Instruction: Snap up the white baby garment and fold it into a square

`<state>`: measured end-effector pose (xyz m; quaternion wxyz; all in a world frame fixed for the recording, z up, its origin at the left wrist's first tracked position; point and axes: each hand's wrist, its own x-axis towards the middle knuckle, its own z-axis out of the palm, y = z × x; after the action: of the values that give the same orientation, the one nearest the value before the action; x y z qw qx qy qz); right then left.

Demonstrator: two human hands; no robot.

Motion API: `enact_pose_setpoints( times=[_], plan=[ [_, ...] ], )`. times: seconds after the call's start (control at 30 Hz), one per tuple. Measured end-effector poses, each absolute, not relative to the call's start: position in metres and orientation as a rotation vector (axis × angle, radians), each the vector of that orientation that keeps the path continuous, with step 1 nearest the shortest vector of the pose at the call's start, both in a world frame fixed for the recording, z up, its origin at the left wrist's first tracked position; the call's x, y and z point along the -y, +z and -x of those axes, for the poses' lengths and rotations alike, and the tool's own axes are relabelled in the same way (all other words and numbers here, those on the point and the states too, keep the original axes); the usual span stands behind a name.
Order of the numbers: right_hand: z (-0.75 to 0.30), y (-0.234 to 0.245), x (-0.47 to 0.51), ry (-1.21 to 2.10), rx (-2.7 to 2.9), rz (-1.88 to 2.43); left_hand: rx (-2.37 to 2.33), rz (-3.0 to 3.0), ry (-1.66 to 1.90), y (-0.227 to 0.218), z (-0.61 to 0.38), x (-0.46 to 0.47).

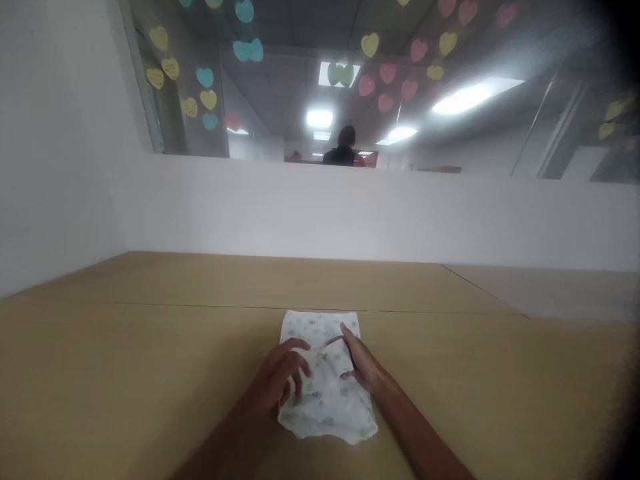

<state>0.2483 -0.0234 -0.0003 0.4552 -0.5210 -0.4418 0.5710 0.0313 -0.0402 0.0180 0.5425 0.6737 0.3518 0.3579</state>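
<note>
A white cloth with a small green print (325,410) lies folded flat on the light wooden table (125,353), its near edge uneven. My left hand (280,377) sits over the cloth's left half, fingers spread and curved, their tips touching the fabric. My right hand (363,363) rests on the cloth's right side. Between its thumb and fingers, a raised fold of the fabric stands up. Part of the cloth is hidden under both hands.
A white partition wall (350,213) runs behind the table. Above it, glass carries several paper hearts (205,78) in pastel colours. A person (343,152) in dark clothing stands beyond the glass, facing away. A second tabletop section (545,293) lies at the back right.
</note>
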Motion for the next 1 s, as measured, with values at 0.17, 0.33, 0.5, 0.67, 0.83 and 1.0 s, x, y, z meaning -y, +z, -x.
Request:
enact_pose_setpoints(
  times=[0.17,0.33,0.5,0.67,0.83,1.0],
  plan=[
    [-0.260,0.002,0.026,1.150,1.359,1.466,-1.061,-2.329,0.621,0.016,-0.010,0.035],
    [-0.268,-0.007,0.021,0.920,1.588,1.471,-1.024,-2.442,0.440,0.009,-0.004,0.034],
    [-0.270,-0.014,0.020,0.611,1.727,1.545,-0.971,-2.450,0.440,0.012,-0.001,0.036],
    [-0.267,-0.018,0.023,0.310,1.753,1.726,-0.863,-2.480,0.512,0.020,-0.011,0.043],
    [-0.257,-0.014,0.029,0.107,1.904,1.494,-0.946,-2.574,0.594,0.005,-0.011,0.036],
    [-0.238,-0.016,0.041,0.213,2.186,1.162,-1.132,-2.643,0.377,-0.025,0.002,0.023]
  ],
)
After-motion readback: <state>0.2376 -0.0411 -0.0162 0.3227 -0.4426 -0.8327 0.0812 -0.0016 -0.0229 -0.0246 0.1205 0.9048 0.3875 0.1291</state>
